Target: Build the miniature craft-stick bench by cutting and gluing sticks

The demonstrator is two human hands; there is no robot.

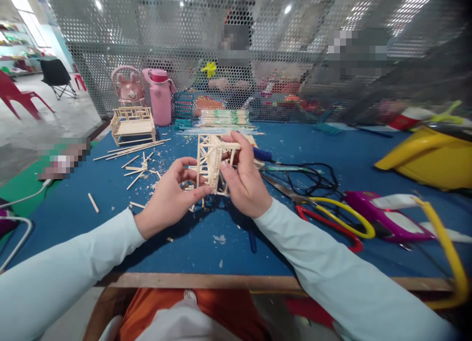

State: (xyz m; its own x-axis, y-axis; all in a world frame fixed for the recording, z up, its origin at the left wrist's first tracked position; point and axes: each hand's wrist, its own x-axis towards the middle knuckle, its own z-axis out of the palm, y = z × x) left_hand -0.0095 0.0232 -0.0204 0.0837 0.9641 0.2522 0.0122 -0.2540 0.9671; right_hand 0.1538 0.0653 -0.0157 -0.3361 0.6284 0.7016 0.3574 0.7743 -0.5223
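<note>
A small frame model built of thin wooden sticks is held up over the blue table, between both hands. My right hand wraps round its right side, fingers closed on it. My left hand pinches its lower left edge with thumb and fingertips. Loose wooden sticks and chips lie scattered on the table just left of the hands.
A finished stick bench, a pink bottle and a bundle of sticks stand at the back. Scissors with yellow and red handles, black cable, a purple tool and a yellow object lie right. A perforated screen closes the far side.
</note>
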